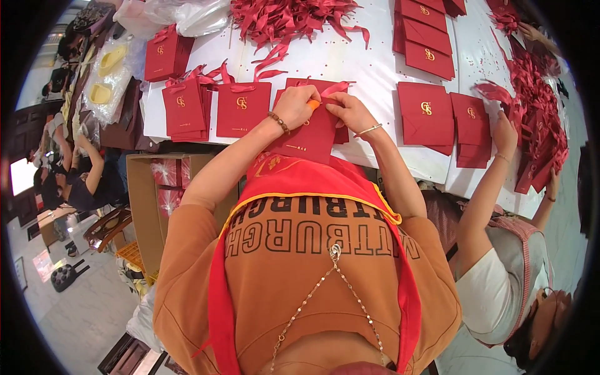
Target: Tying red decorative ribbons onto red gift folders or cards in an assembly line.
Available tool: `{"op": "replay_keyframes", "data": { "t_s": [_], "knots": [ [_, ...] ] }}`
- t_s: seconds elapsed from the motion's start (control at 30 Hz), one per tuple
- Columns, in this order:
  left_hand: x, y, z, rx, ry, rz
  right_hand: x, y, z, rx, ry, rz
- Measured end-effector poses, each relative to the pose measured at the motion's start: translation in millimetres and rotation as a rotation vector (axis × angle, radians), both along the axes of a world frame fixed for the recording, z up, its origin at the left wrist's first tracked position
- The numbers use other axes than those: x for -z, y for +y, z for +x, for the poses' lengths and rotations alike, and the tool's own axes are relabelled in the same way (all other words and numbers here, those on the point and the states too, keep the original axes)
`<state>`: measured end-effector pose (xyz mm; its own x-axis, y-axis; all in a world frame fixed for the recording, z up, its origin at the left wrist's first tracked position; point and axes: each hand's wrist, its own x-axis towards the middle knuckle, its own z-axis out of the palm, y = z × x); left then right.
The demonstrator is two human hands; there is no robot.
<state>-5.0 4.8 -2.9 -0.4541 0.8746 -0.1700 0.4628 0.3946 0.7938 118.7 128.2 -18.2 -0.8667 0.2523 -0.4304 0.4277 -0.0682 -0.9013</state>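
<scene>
Table (369,65): white, dotted with red specks, spanning the far side.
Ribbon pile (294,19): red, loose, at the table's far middle.
Bag stacks (425,115): red with gold emblems, both left and right of the hands.
Bag (303,145): red, on the near side of the fingers, tilted, its bottom past the table's near edge; it looks almost square, so no long axis stands out, but its near end swings left.
Left hand (295,107): nearer the bag's middle, fingers curled, pinching its far edge.
Right hand (356,115): at the far right corner, thumb and forefinger close together by the ribbon; whether they pinch it, I cannot tell.
Ribbon (338,89): pink-red, short, just beyond the right fingertips.
</scene>
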Motion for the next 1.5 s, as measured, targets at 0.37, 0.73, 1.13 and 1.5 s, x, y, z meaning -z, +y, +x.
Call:
{"op": "replay_keyframes", "data": {
  "t_s": [0.37, 0.73, 1.13, 1.5],
  "knots": [
    [11, 11, -10, -0.001, -0.068, -0.003, 10, -3, 1, 0.031, 0.023, 0.071],
    [14, 10, -6, 0.03, -0.095, -0.089, -2, -7, 4, 0.073, -0.036, 0.079],
    [-9, 9, 1, 0.054, -0.344, -0.106, -3, -7, 8, 0.033, 0.018, 0.232],
    [-46, 30, -70, 0.543, -0.271, -0.419, -28, -16, -7, -0.13, 0.482, 0.795]
  ]
}}
